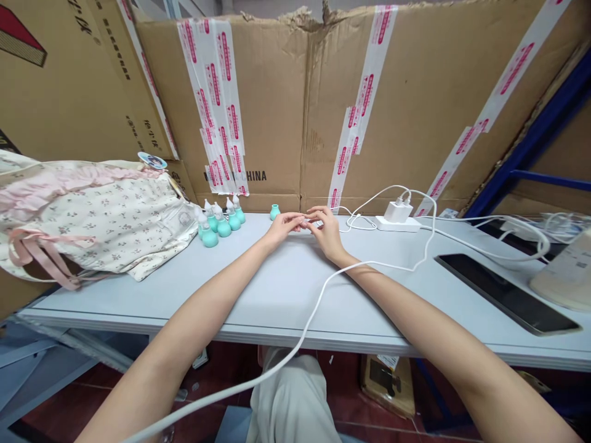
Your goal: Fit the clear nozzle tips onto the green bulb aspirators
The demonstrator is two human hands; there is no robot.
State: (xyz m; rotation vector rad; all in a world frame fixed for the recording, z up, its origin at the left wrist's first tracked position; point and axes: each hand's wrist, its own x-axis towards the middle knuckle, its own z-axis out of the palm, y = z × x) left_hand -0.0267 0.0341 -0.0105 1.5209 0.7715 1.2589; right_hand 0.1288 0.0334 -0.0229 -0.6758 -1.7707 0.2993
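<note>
Over the back middle of the table, my left hand (285, 227) and my right hand (325, 232) meet at the fingertips. The fingers of each hand are pinched together. Something small and pale, perhaps clear, may lie between them, but it is too small to make out. Just behind my left hand, a single teal rubber bulb (274, 211) stands upright without a tip. Farther left stands a cluster of several teal bulb syringes (224, 226) with clear, pointed tips.
A floral cloth bag (129, 209) lies at the left. To the right are a white power strip (398, 224) with a charger (398, 211), and a black phone (505, 292). A white cable (318, 301) crosses over my right forearm. Cardboard (277, 123) walls the back.
</note>
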